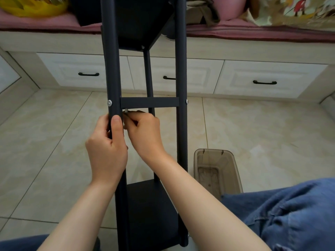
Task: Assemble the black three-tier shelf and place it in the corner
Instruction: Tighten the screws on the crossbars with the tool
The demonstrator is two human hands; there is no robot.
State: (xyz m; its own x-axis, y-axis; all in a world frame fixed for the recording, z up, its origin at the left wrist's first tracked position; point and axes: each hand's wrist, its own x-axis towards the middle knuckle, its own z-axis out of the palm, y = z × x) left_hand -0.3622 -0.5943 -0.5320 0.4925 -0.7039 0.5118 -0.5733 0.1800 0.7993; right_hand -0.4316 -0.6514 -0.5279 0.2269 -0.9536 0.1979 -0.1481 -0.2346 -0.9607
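Note:
The black shelf frame (181,69) stands upright in front of me, with three round poles, a tier at the top (137,24) and a tier low between my arms (150,205). A thin middle tier (149,102) spans the two front poles, with a silver screw head (109,102) on the left pole. My left hand (107,147) grips the left pole just below that screw. My right hand (145,133) is closed on a small silver tool (125,111) right under the middle tier's left end; most of the tool is hidden by my fingers.
A smoky clear plastic bin (217,171) stands on the tiled floor to the right of the frame. Behind it runs a white drawer bench (262,82) with black handles and pink cushions. My jeans-clad legs (290,220) are at the bottom corners.

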